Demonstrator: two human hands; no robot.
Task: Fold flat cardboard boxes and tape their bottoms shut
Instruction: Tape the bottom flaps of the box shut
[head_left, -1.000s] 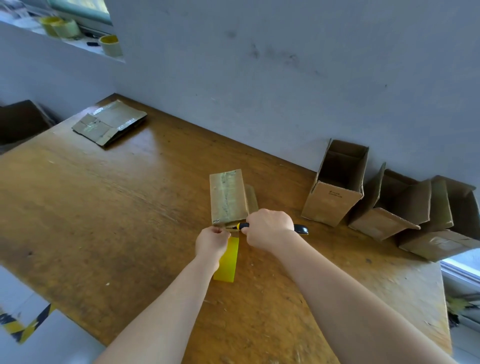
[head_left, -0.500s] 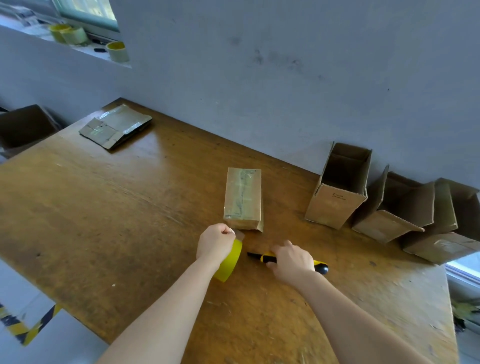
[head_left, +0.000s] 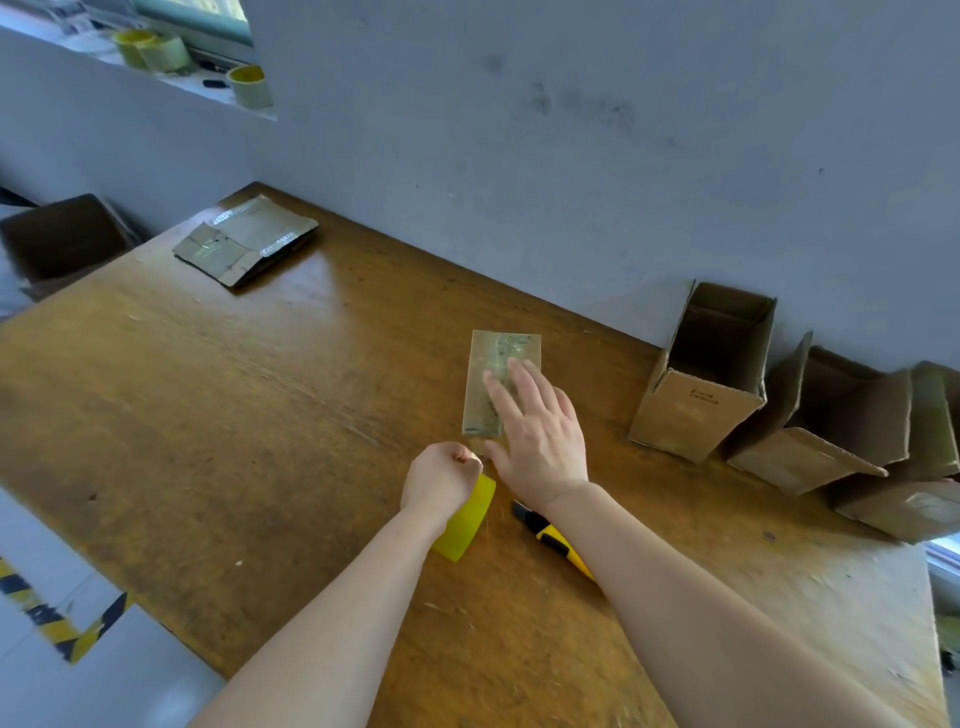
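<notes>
Fingers (head_left: 511, 387) flat on taped box (head_left: 498, 364).

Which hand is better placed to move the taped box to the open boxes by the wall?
Right, probably: the right hand lies flat on the taped box, and the open boxes stand on that side. The left hand grips the tape roll.

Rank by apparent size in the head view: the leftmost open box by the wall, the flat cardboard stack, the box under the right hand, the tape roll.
1. leftmost open box
2. flat cardboard stack and taped box under the right hand: about alike; hand covers part
3. tape roll
</notes>
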